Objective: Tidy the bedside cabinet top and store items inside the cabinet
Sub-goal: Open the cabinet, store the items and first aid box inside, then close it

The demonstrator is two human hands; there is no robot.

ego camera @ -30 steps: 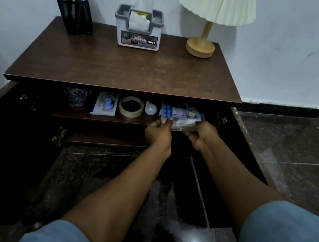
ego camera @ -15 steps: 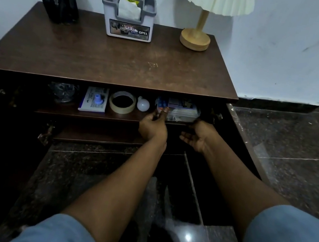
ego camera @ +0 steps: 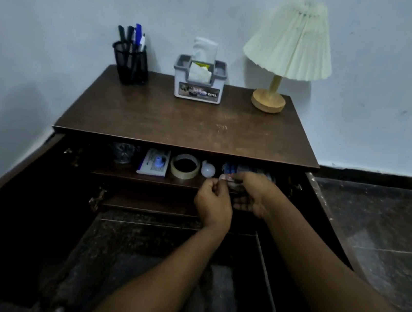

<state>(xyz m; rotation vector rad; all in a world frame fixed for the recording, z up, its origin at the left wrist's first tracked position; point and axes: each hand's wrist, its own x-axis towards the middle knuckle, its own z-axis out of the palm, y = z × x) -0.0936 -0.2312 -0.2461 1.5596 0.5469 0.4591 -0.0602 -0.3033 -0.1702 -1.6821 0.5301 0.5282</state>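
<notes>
The dark wooden bedside cabinet (ego camera: 190, 126) stands with both doors swung wide. On its upper shelf, from left to right, lie a glass jar (ego camera: 123, 152), a blue-and-white pack (ego camera: 153, 165), a tape roll (ego camera: 185, 166), a small white bulb (ego camera: 208, 169) and a clear plastic box (ego camera: 251, 170) with blue items inside. My right hand (ego camera: 250, 194) covers the box's front, fingers curled over its left corner. Just left of it, at the shelf edge, my left hand (ego camera: 212, 202) is curled with nothing in it. The hands are blurred.
On the cabinet top, against the wall, stand a black mesh pen holder (ego camera: 130, 65), a grey-and-white tissue box (ego camera: 197, 84) and a pleated lamp on a wooden base (ego camera: 269, 101). The left door (ego camera: 3, 204) and the right door (ego camera: 325, 215) flank my arms. Below is dark tiled floor.
The box went from both hands onto the shelf and my hands came off it. My right hand has since risen back onto its front; my left hand has curled up. The view pulled back.
</notes>
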